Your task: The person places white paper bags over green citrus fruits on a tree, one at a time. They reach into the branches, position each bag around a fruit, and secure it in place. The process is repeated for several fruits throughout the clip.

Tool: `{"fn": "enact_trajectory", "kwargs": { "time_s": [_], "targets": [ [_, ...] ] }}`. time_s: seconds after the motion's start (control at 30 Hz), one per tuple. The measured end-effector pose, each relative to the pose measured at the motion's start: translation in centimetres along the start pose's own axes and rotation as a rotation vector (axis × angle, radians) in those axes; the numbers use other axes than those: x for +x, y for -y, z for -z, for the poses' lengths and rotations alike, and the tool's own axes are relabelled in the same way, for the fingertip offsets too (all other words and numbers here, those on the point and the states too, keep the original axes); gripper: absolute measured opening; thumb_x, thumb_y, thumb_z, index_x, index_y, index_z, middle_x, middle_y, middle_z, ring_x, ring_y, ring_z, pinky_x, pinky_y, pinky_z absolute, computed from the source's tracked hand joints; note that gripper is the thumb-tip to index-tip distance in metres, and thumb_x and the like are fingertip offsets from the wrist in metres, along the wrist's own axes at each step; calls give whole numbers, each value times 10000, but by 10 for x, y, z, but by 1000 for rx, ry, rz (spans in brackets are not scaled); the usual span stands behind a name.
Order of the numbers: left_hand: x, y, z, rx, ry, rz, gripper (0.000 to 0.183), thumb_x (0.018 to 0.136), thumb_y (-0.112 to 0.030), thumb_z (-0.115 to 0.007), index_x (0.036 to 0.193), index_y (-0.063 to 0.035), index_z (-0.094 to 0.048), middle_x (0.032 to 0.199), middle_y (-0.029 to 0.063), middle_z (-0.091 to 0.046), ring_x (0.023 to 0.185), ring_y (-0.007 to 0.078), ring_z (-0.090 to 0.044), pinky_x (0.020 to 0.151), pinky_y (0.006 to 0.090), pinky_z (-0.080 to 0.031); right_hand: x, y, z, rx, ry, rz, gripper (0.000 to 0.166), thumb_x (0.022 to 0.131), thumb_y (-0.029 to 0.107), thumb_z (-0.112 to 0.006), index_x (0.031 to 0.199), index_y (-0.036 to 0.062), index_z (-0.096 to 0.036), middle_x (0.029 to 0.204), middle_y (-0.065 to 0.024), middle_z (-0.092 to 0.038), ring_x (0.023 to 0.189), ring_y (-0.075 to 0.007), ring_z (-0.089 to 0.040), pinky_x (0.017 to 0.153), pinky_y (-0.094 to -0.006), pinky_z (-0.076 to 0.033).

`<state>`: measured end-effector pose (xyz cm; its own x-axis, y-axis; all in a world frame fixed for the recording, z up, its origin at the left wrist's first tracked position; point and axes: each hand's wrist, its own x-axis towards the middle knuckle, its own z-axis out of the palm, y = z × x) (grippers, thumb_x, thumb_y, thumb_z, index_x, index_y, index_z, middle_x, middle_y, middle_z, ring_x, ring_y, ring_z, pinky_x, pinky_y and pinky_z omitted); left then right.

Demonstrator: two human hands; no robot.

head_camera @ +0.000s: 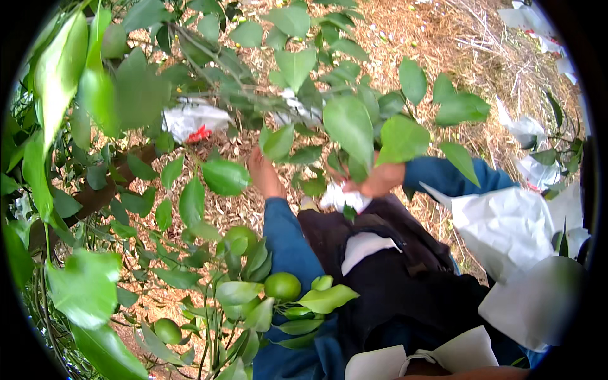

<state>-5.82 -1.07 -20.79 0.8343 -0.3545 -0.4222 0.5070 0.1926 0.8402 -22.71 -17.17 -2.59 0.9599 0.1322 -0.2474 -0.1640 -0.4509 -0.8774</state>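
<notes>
My left hand (267, 176) reaches forward among citrus leaves, and its fingertips are hidden behind the foliage. Leaves partly cover my right hand (380, 179), whose fingers are closed on a crumpled white paper bag (343, 197) low between my arms. A broad green leaf (349, 126) hangs in front of both hands. Near my left forearm, a round green citrus fruit (282, 286) grows on a leafy twig. Against my body hangs a dark bag or apron (389, 294), with white paper (368, 249) showing in its opening.
A brown branch (102, 192) crosses the left side. One white bag with a red tie (197, 118) hangs beyond my left hand. Large white bags (503, 228) fill the right side. Another green fruit (167, 331) sits lower left. Dry straw litter (403, 28) covers the ground.
</notes>
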Motion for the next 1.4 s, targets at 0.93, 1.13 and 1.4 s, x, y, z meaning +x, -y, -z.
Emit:
{"fn": "enact_trajectory", "kwargs": {
  "time_s": [0.93,1.13,1.4],
  "targets": [
    [-1,-42,42,172,-249,355,340,785,-223,-670,1024,-18,-542,979,96,-563,875,221,-578,690,387,-582,-64,-16,-112,-299,348,-187,364,734,163,-633,1032,15,-485,981,-136,-510,929,-313,-516,833,-406,-409],
    [-52,-49,29,258,-112,414,263,796,-185,-638,995,-26,-576,987,84,-597,881,203,-575,716,352,-512,-74,16,-89,-199,375,-170,408,745,185,-626,1077,21,-453,975,-142,-515,929,-328,-517,816,-421,-403],
    [-75,-60,51,135,-40,95,357,746,-235,-687,967,15,-561,981,123,-559,916,207,-552,775,375,-486,-69,18,-125,-523,126,-85,224,644,94,-593,861,58,-549,780,-51,-524,792,-231,-550,731,-383,-383]
  ]
}}
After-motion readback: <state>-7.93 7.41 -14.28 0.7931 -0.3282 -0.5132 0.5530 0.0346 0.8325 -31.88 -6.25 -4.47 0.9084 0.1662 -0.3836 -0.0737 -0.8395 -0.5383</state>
